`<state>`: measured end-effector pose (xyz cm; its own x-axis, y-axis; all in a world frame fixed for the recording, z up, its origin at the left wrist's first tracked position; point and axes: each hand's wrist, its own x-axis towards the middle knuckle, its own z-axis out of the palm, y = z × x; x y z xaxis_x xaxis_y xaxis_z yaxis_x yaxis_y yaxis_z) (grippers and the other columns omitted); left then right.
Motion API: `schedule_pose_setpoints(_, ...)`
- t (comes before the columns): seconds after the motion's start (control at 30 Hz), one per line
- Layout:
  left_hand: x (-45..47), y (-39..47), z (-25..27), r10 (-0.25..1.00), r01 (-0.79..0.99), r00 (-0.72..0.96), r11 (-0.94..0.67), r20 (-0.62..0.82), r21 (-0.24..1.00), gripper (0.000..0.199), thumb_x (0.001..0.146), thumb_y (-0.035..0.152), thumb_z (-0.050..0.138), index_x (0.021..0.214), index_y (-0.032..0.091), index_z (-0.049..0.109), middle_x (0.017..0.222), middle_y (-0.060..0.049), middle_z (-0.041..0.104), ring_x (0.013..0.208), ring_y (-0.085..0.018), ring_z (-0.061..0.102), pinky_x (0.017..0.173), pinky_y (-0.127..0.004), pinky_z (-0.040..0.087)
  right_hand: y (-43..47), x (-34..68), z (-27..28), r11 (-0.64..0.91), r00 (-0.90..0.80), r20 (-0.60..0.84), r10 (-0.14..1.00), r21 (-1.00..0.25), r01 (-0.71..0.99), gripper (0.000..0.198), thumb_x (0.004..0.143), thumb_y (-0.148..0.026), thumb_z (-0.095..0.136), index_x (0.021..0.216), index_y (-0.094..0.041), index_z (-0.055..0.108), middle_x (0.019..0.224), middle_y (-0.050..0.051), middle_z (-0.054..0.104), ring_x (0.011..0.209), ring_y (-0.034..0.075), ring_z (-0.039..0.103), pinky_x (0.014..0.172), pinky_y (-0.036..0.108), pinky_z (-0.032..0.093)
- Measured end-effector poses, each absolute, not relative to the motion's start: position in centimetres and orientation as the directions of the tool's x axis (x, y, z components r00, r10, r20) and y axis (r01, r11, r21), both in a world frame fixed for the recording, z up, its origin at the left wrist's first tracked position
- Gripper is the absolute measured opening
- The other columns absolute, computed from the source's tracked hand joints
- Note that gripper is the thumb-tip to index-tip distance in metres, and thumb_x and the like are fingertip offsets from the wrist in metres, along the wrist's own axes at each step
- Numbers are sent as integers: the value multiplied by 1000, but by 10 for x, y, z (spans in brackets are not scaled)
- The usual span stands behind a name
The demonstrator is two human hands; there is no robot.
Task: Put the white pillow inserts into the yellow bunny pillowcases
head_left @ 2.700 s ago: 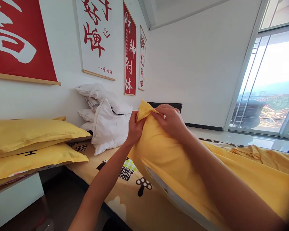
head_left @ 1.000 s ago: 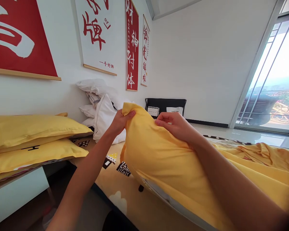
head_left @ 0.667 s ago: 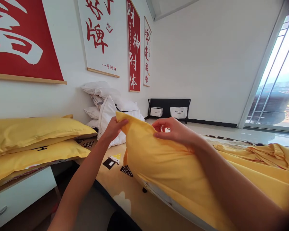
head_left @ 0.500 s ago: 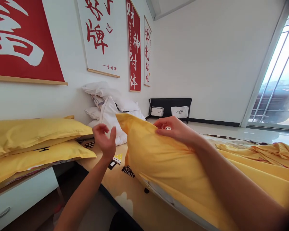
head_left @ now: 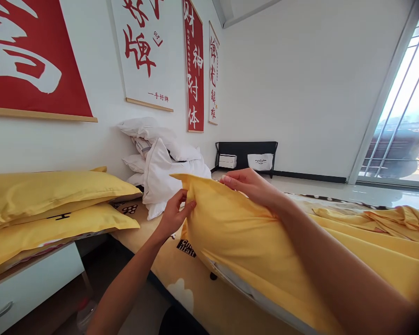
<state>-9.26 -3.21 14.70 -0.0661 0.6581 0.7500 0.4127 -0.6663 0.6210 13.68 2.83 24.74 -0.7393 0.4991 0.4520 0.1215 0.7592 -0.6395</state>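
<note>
A yellow pillowcase (head_left: 237,228) stands on its side in front of me, puffed out by a pillow. Along its low open side a strip of pale inner pillow (head_left: 235,278) shows. My left hand (head_left: 176,213) pinches the case's left edge, just below the pointed top corner, between thumb and fingers. On the top edge, my right hand (head_left: 249,181) grips the cloth; some of its fingers are hidden behind the fabric. Beneath lies a patterned tan bed cover (head_left: 181,274) with black and white prints.
Yellow-cased pillows (head_left: 56,190) are stacked at left on a white drawer cabinet (head_left: 38,279). White pillows (head_left: 160,167) pile up by the wall. Loose yellow fabric (head_left: 387,221) lies at right. A bottle (head_left: 85,314) stands low, left of the bed. Further back is a black rack (head_left: 246,151).
My left hand has moved right and closed on the pillowcase's left edge, from open beside it. The top corner has dropped slightly, and my right hand's fingers have shifted a little along the top edge.
</note>
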Motion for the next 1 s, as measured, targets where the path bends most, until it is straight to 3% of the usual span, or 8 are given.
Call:
schedule_pose_setpoints(0.1,-91,-24,143,656,325,-106,-688,748,649,21,83,39,63,86,20,56,83,0,56,78,-14,53,71,-24,45,24,137,250,841,-745,472,471,-495,218,48,79,-64,54,89,-18,66,72,1,58,65,14,50,59,27,35)
schedule_pose_setpoints(0.23,-89,-13,138,573,358,-241,-698,783,621,19,85,38,61,85,20,55,79,1,55,75,-12,52,68,-22,44,10,136,240,854,-697,553,456,-53,517,41,81,-54,58,103,-20,63,74,1,60,63,14,48,56,27,28)
schedule_pose_setpoints(0.33,-88,-6,135,469,459,-334,-677,818,575,19,85,38,60,81,20,55,73,2,53,68,-11,49,62,-21,41,1,140,221,748,-671,667,325,253,614,16,88,-27,49,82,-18,61,70,2,59,58,12,44,53,27,20)
schedule_pose_setpoints(0.43,-88,2,137,398,494,-402,-664,825,561,20,85,39,60,81,20,57,65,4,48,60,-10,45,56,-20,37,1,150,205,637,-629,770,107,432,638,25,81,-3,40,64,-17,51,54,-1,47,50,11,33,51,28,16)
schedule_pose_setpoints(0.53,-84,9,146,374,434,-465,-694,803,575,23,82,42,64,80,20,58,58,6,38,52,-8,36,49,-20,30,3,162,202,589,-607,793,-55,517,621,27,76,2,37,62,-18,48,50,-3,39,48,11,24,51,27,16)
schedule_pose_setpoints(0.67,-72,16,159,357,342,-540,-734,762,586,32,78,42,68,68,20,48,51,9,30,46,-7,27,45,-20,22,0,183,209,576,-646,757,-102,574,582,27,78,1,37,61,-18,45,50,-4,36,48,11,19,50,27,15)
schedule_pose_setpoints(0.83,-57,17,168,285,437,-547,-705,787,559,36,79,37,68,63,19,41,54,8,31,51,-8,30,49,-21,27,-6,202,205,620,-689,724,11,536,573,23,85,-7,41,67,-19,49,48,-5,38,45,10,23,50,28,16)
schedule_pose_setpoints(1.0,-48,18,171,250,618,-413,-629,876,471,42,84,37,61,59,20,32,53,8,26,50,-8,26,49,-23,25,-6,211,199,629,-738,661,137,517,580,23,88,-14,40,69,-20,51,47,-5,42,44,11,31,51,28,17)
